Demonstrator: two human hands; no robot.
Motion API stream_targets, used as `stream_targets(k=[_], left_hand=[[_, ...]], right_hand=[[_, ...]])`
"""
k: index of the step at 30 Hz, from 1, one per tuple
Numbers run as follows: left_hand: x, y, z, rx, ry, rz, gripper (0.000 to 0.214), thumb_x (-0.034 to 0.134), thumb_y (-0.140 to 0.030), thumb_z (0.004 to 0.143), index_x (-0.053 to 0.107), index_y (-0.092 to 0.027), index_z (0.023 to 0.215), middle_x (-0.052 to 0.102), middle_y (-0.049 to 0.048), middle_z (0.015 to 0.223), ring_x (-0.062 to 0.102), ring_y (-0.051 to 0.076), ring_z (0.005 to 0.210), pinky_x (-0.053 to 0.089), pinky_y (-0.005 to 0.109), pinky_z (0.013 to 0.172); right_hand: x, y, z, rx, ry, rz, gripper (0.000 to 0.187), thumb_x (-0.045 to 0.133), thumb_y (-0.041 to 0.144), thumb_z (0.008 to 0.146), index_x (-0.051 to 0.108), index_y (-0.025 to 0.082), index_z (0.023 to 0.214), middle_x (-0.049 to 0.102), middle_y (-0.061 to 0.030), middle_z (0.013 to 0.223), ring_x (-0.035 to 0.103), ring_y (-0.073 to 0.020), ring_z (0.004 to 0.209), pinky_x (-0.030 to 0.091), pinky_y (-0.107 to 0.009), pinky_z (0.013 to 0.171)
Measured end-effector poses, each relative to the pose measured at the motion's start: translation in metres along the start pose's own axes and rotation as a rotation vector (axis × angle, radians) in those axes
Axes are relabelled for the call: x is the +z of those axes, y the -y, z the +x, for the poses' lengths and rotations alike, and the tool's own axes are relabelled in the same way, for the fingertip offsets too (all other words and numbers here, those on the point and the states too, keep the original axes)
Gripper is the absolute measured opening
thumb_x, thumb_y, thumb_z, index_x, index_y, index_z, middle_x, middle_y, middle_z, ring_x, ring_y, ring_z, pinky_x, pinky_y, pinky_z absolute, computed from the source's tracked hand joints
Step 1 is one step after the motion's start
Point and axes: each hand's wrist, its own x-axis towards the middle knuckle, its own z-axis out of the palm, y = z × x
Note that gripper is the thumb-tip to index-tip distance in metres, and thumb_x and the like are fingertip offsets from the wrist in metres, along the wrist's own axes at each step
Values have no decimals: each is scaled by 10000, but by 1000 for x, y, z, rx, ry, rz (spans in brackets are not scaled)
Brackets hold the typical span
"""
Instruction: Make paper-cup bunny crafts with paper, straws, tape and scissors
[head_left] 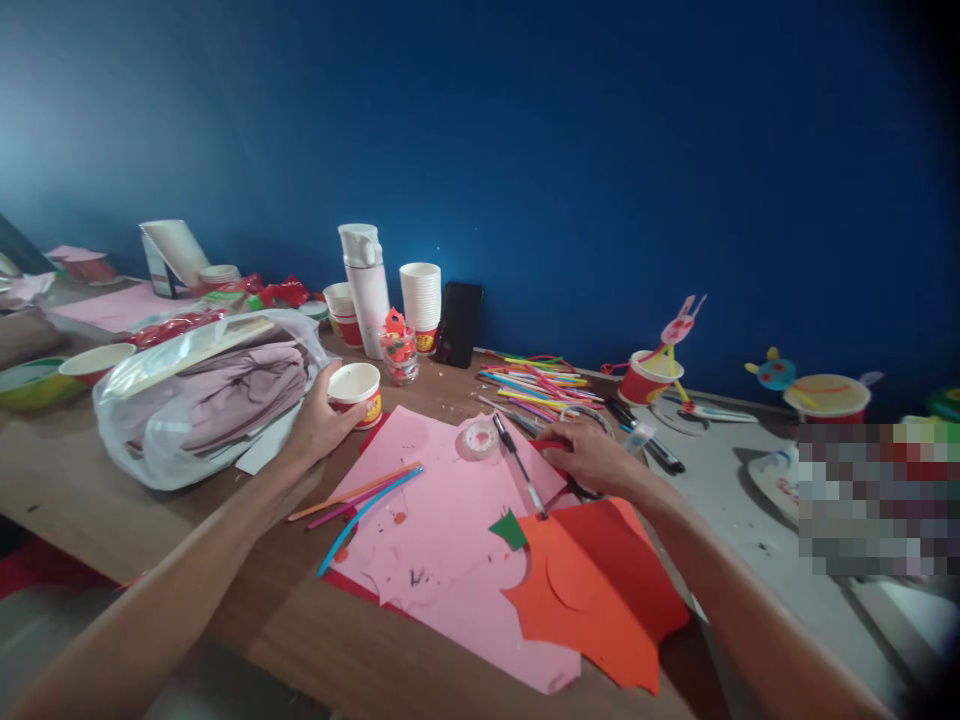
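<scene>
Paper cup (355, 392), white with a red printed band, sat in your left hand (321, 420) at about eleven o'clock from where you looked, with curled fingers around its wall and its open mouth facing up. It would have weighed almost nothing, and its thin wall would have dented under a hard squeeze, so the lower body was the place to hold it gently, with the rolled rim as its stiffest part. Its inside looked pale and empty. Your right hand (589, 455) lay curled at about one o'clock on the far edge of a pink paper sheet (442, 530), close over dark scissors (577, 488), though the view was too poor to say whether it held them. Between your hands lay a tape roll (480, 437) and a black pen (517, 462), and an orange paper cut-out (581, 600) overlapped the sheet. Farther off at twelve o'clock, a glass jar (399, 358) held small orange-red pieces beside a stack of white paper cups (420, 295). At ten o'clock, a clear plastic bag (202, 400) held folded mauve cloth.
</scene>
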Motion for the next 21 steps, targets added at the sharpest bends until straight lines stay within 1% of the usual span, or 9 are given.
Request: stream_targets(k=[2,4,6,9,12,17,21], left_hand=[[2,0,0,-3,-5,12,647,625,-403,672,411,-218,1254,510,94,1232,498,265,1132,403,405,952],[5,0,-1,5,-8,16,658,623,-409,677,399,-220,1266,502,97,1249,496,264,1138,401,402,952],[8,1,-1,15,1,15,680,625,-416,679,379,-223,1284,509,97,1248,507,258,1127,411,394,941],[11,2,-2,11,8,19,701,634,-430,674,369,-235,1292,521,94,1244,522,256,1109,424,390,923],[11,3,-2,17,13,23,692,631,-422,681,367,-242,1294,510,94,1262,516,257,1120,421,391,924],[10,2,-1,35,-8,12,720,636,-434,676,352,-232,1306,496,108,1271,510,262,1125,417,397,926],[11,2,0,53,-3,-28,742,632,-436,681,324,-223,1321,506,101,1255,508,251,1123,420,390,927]], right_hand=[[-7,2,-3,-16,-75,32,250,444,269,790,661,214,902,679,-22,808,593,-168,744,384,-244,639],[-11,6,-5,-28,-183,65,251,440,262,801,667,216,899,683,-17,803,597,-168,731,396,-249,651],[-10,10,-7,-53,-286,76,239,450,247,807,669,215,896,684,-23,859,601,-173,780,409,-254,688],[-6,14,-8,-103,-396,48,226,459,222,817,673,207,888,673,-44,925,593,-186,869,417,-266,751],[-1,13,-8,-123,-480,50,225,454,212,833,667,200,905,661,-56,922,585,-190,889,421,-273,780],[7,5,-7,-125,-599,81,238,429,235,865,655,197,930,629,-67,916,585,-187,847,436,-276,762],[9,2,-6,-132,-650,83,247,416,261,878,648,206,943,610,-71,906,575,-189,837,439,-282,749]])
